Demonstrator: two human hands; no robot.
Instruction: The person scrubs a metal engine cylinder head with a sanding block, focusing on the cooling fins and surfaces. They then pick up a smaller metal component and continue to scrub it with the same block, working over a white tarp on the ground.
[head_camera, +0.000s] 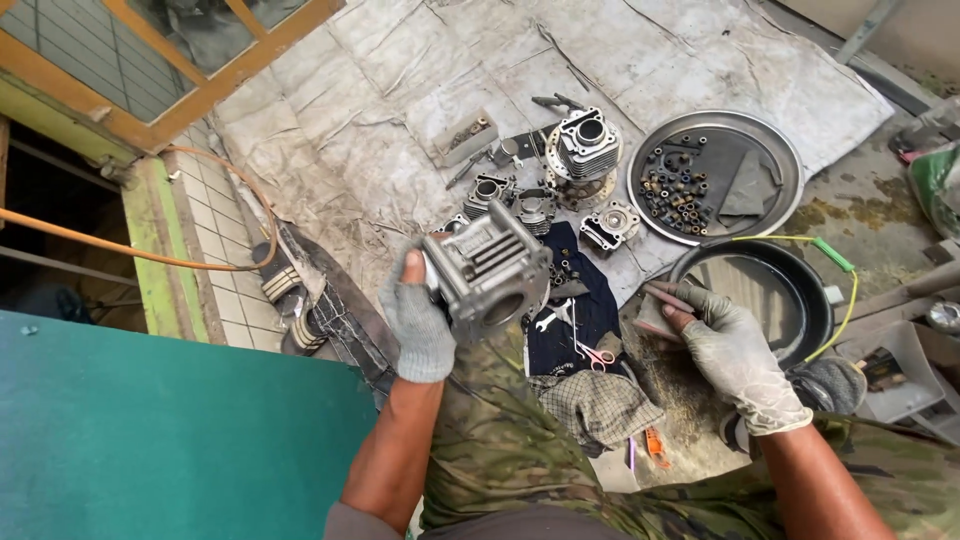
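My left hand (418, 320), in a grey fingerless glove, grips a finned grey metal engine cylinder (487, 272) and holds it up above my lap, its bore facing down and right. My right hand (728, 352), in a pale dirty glove, holds a thin reddish-brown rod-like tool (668, 297) over the rim of a black round pan (812, 290). On the grey ground sheet (350, 120) beyond lie another finned cylinder (585, 148) and several smaller engine parts (520, 200).
A round metal tray (785, 155) holds several small nuts and bushings plus a dark rag. A dark cloth (580, 310) with wrenches and pink scissors (598, 355) lies by my knees. A teal surface (150, 430) fills the lower left; an orange hose (120, 245) runs left.
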